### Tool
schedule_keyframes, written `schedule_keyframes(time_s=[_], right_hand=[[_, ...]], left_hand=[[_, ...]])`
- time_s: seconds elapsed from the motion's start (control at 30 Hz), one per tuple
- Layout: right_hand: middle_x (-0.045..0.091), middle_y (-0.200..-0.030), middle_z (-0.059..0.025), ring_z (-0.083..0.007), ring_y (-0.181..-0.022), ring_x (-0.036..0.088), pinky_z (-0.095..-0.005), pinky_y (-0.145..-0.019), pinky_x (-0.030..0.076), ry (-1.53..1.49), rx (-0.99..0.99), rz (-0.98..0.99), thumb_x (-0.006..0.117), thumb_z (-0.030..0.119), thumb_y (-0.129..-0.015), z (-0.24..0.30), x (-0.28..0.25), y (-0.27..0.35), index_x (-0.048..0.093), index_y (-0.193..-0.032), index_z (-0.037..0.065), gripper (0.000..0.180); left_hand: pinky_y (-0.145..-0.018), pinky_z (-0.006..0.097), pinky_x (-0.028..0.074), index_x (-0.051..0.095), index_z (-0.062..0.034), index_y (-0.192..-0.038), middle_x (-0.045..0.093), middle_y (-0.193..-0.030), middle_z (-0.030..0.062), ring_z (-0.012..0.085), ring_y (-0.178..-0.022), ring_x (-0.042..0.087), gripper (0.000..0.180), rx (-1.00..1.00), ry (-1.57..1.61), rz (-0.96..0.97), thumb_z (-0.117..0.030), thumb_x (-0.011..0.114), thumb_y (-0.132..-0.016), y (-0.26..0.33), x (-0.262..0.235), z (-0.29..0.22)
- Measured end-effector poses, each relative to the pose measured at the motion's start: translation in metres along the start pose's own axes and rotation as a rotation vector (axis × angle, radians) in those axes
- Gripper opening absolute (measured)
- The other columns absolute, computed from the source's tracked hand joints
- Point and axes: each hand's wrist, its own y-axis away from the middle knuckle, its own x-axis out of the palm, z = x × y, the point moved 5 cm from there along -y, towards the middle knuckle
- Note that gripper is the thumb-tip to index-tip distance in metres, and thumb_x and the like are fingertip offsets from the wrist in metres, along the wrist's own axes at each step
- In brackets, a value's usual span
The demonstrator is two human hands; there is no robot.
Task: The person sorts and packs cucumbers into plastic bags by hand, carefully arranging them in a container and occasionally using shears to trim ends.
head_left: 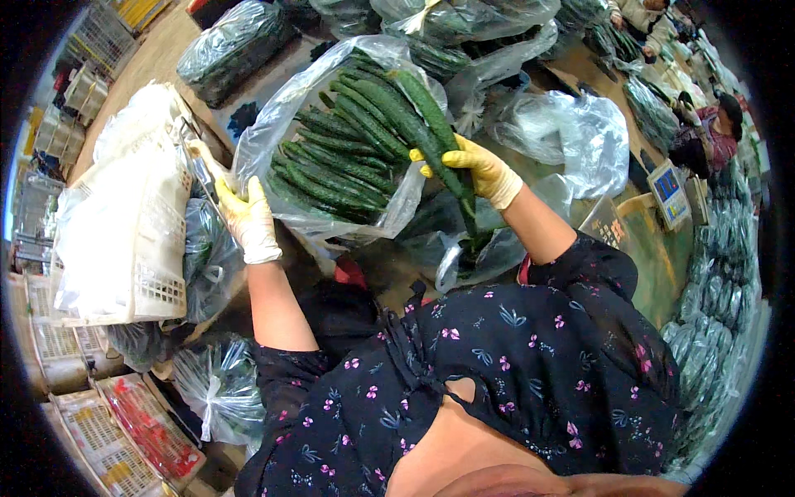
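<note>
My right hand (489,170), in a yellow and white glove, grips a long dark green cucumber (426,116). The cucumber slants over the right side of an opened clear plastic bag (257,145). Inside the bag many cucumbers (339,166) lie side by side in layers. At the bag's left edge is my left hand (248,222), gloved the same way. Its thumb and forefinger stand apart, and I see nothing held between them; its other fingers are partly hidden. Below the held cucumber's lower end lies more clear plastic (484,261).
On my left stands a white plastic basket (157,286) heaped with white sheeting. Filled bags (236,50) lie beyond, and loose plastic (580,137) is at right. A digital scale (669,195) stands farther right, near another person (704,137). Stacked crates (108,439) are lower left.
</note>
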Motion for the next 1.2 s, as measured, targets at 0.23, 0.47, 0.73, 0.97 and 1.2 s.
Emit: schedule_keyframes(time_s=[0.23,0.47,0.73,0.97,1.2], right_hand=[[0.057,-0.118,-0.0142,-0.0246,-0.104,0.057,-0.0372,-0.093,0.044,0.136,-0.245,-0.102,0.075,0.017,-0.066,0.043,-0.011,0.078,0.046,-0.125,0.001,0.068],[0.058,-0.114,-0.0153,-0.0253,-0.102,0.057,-0.0382,-0.093,0.044,0.190,-0.499,-0.258,0.069,0.027,-0.078,0.099,-0.031,0.166,0.026,-0.139,0.000,0.079],[0.061,-0.106,-0.0130,-0.0229,-0.097,0.058,-0.0369,-0.091,0.044,-0.017,-0.603,-0.361,0.064,0.014,-0.079,0.053,-0.040,0.175,0.054,-0.118,-0.002,0.043],[0.063,-0.105,-0.0083,-0.0206,-0.099,0.058,-0.0342,-0.092,0.042,-0.045,-0.400,-0.516,0.067,0.005,-0.073,-0.026,-0.059,0.155,0.058,-0.113,0.000,0.041],[0.065,-0.099,-0.0048,-0.0188,-0.091,0.058,-0.0340,-0.083,0.046,0.139,-0.012,-0.583,0.079,0.006,-0.061,-0.127,-0.085,0.131,0.063,-0.104,0.005,0.046]], left_hand=[[-0.089,0.029,0.043,0.049,-0.0009,-0.122,0.058,-0.103,0.0079,0.0178,-0.095,0.054,0.038,0.228,0.321,0.152,-0.007,0.059,-0.085,0.066,0.010,-0.104],[-0.078,0.033,0.048,0.058,0.0000,-0.102,0.064,-0.091,0.0161,0.0250,-0.085,0.062,0.054,-0.037,-0.090,1.172,-0.044,0.072,-0.072,0.241,0.071,-0.115],[-0.059,0.025,0.044,0.054,-0.0016,-0.118,0.043,-0.059,-0.0057,0.0048,-0.049,0.037,0.041,-0.779,1.021,1.315,-0.031,0.054,-0.089,0.237,0.095,-0.143],[-0.056,0.025,0.040,0.042,-0.0033,-0.130,0.047,-0.063,-0.0024,0.0066,-0.045,0.036,0.053,-0.938,1.125,1.248,-0.039,0.047,-0.090,0.235,0.102,-0.149],[-0.055,0.026,0.042,0.043,-0.0079,-0.128,0.050,-0.061,-0.0002,0.0082,-0.042,0.038,0.051,-0.945,1.109,1.238,-0.043,0.044,-0.091,0.231,0.105,-0.155]])
